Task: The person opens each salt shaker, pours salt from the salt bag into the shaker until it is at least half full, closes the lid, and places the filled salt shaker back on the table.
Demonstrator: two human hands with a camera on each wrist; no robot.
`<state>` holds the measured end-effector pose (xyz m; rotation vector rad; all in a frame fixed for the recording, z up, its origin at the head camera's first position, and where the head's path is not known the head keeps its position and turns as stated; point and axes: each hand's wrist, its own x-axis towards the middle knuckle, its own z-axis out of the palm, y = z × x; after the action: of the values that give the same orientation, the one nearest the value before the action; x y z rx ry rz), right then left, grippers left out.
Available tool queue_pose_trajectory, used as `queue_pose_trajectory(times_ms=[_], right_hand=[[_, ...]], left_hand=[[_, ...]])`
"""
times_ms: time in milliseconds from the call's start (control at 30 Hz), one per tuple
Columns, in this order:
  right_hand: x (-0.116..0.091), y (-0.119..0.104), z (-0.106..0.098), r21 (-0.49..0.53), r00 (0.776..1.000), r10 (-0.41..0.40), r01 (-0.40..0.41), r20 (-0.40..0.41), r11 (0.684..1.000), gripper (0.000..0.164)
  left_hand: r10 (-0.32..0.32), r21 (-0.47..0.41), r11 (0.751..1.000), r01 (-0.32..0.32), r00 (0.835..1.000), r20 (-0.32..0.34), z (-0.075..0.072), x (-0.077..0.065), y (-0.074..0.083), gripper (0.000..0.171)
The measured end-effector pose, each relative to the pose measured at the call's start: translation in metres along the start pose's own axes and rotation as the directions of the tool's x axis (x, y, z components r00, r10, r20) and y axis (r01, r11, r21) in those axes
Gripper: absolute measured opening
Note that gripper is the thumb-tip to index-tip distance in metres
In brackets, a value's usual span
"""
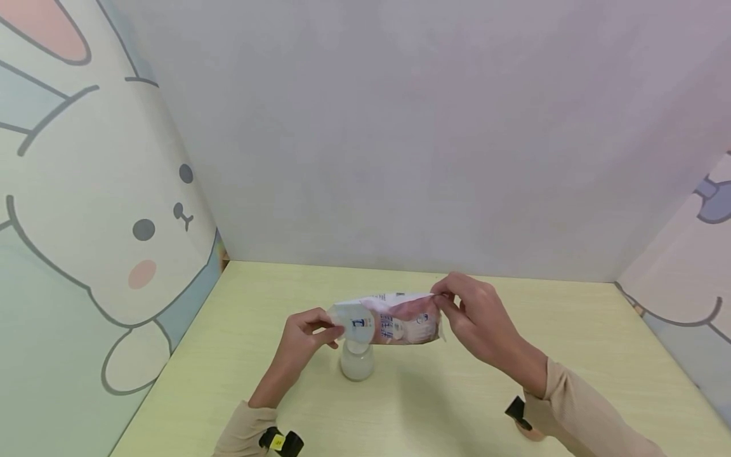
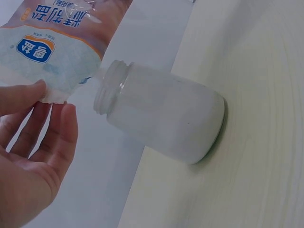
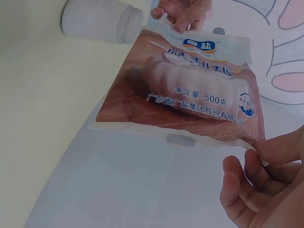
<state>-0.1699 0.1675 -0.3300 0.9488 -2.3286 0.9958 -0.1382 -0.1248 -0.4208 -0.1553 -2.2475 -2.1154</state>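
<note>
A salt bag (image 1: 394, 324), printed brown, pale blue and white, hangs on its side between the two hands above the table. My left hand (image 1: 301, 343) pinches its top end between thumb and fingers. At the opposite end, my right hand (image 1: 482, 324) pinches a bottom corner, as the right wrist view shows. An uncapped clear jar (image 2: 164, 111), whitish throughout, stands upright on the table under the bag's left end. The bag's torn corner is at the jar's mouth in the left wrist view; whether salt is flowing is too blurred to tell.
The pale yellow table (image 1: 274, 285) meets a grey wall (image 1: 400, 158) at the back. Side panels with cartoon rabbits (image 1: 114, 241) stand left and right. A small round tan thing (image 1: 531, 434) lies partly hidden by the right sleeve.
</note>
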Motion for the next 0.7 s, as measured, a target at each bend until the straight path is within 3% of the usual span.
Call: queue_pose_trajectory(times_ms=[200,467,700], right_hand=[[-0.0004,-0.0001,0.0002,0.002,1.000,0.000,0.000,0.001,1.000,0.024],[-0.0016,0.0001,-0.0003,-0.003,1.000,0.004,-0.004,0.007,1.000,0.025],[-0.0010,0.0003,-0.0005,0.005,1.000,-0.002,0.002,0.008,1.000,0.025]], left_hand=[[-0.005,0.004,1.000,0.005,1.000,-0.001,0.0000,-0.0003,0.0005,0.027],[-0.002,0.000,1.000,0.002,1.000,-0.003,0.0016,-0.0003,-0.0009,0.016],[-0.007,-0.005,1.000,0.007,1.000,-0.008,0.0011,-0.0002,-0.0027,0.020]])
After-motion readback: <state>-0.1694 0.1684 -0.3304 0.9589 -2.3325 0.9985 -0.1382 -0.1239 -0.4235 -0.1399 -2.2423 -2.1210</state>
